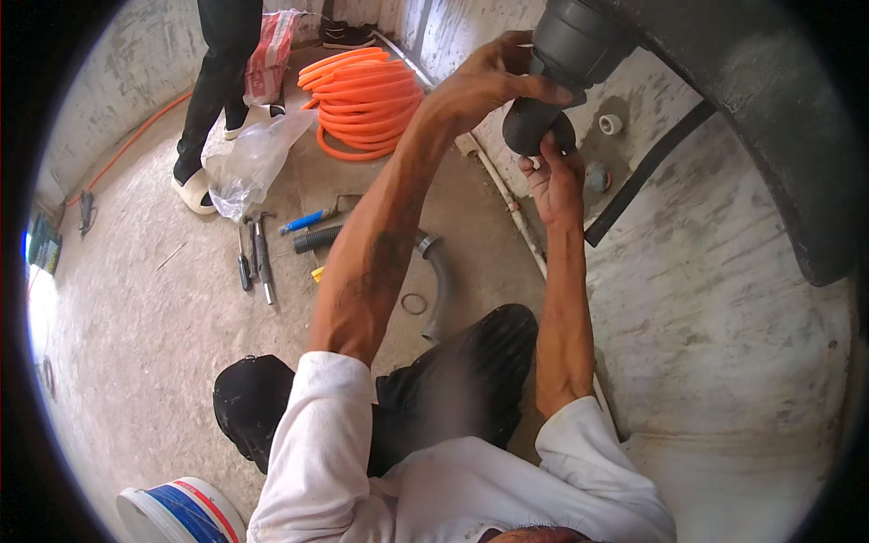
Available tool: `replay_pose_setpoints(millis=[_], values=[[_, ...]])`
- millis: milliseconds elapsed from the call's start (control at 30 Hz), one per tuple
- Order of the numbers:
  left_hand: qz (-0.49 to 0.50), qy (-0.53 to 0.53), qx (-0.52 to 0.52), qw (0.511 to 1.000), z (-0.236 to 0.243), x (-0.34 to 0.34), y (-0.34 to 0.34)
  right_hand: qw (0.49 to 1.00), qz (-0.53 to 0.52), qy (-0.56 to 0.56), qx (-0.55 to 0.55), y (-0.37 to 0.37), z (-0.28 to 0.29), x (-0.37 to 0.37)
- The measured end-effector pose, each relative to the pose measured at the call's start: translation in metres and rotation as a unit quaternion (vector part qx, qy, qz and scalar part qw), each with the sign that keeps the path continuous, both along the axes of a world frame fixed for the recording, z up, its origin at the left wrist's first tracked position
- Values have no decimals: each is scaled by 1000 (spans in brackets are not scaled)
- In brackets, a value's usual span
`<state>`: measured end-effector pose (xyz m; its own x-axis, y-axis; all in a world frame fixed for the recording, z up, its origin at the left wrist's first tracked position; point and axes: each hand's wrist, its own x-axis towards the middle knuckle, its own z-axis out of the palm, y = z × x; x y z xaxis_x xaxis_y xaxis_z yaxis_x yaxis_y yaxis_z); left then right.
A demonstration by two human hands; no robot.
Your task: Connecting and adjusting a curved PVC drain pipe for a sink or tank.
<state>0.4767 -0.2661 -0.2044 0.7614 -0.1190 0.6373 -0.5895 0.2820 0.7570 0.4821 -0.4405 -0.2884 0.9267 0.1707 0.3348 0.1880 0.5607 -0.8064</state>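
Observation:
A dark grey drain fitting (579, 43) hangs from the underside of a large dark basin (769, 100) at the upper right. My left hand (493, 83) is closed around the lower part of this fitting, its thumb lying across the near side. Just below, a rounded black drain part (523, 128) sits against the fitting's lower end. From underneath, my right hand (554, 181) grips that part with thumb and fingers. Whether the two pieces are joined cannot be seen, as my left fingers cover the place.
A black hose (647, 176) slopes down from the basin. On the floor are a coiled orange hose (367, 100), grey corrugated pipe (439, 281), a hammer (262, 249), screwdriver (244, 262) and plastic bag (258, 163). Another person's legs (213, 86) stand far left; a bucket (176, 511) is near left.

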Motion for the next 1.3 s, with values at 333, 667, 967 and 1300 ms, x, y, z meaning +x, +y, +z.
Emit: replay_pose_setpoints(millis=[333, 667, 967, 1300], values=[[34, 17, 31, 999, 5, 10, -30, 1000, 20, -20, 13, -6, -2, 4], [377, 27, 76, 922, -1, -5, -70, 999, 2, -33, 17, -4, -6, 0], [150, -68, 49, 985, -61, -7, -23, 924, -325, -75, -186, 8, 46, -33], [321, -23, 200, 925, -62, -18, -39, 785, -436, -236, -371, 37, 92, -21]])
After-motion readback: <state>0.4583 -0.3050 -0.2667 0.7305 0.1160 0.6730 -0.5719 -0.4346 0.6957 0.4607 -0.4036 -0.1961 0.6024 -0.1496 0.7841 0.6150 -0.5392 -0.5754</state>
